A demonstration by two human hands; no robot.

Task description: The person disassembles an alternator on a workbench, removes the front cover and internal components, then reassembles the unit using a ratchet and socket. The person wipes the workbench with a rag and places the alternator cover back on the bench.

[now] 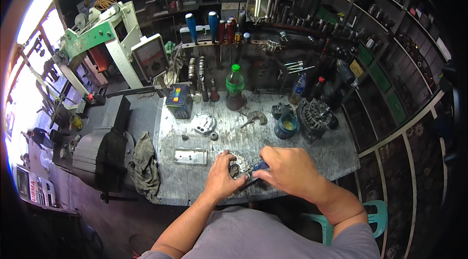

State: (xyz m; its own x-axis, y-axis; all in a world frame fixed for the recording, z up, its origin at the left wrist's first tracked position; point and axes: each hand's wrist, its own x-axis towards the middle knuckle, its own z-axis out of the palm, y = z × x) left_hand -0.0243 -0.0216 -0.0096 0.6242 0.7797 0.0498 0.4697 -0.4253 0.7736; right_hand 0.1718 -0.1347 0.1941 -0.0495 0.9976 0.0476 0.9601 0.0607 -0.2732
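Near the front edge of the metal-topped workbench (175, 183), my left hand (222, 179) grips a round silver metal housing (240, 163), thumb and fingers curled about its left side. A round opening shows in its middle. My right hand (288, 169) is closed round a blue-handled tool (261, 165), which meets the housing's right side; its tip is hidden, so I cannot tell its exact kind. Just beyond my left hand lies a shallow clear plastic tray (191, 156) with small dark pieces in it. A small metal ring (214, 136) rests farther back.
A silver slotted cover (204, 123), a green-capped bottle (235, 86), a blue tub (286, 126) and an alternator (316, 116) stand toward the back. A grey rag (144, 166) hangs beside the large vise (97, 154) at left. Blue-handled screwdrivers (191, 27) stand in a rack behind.
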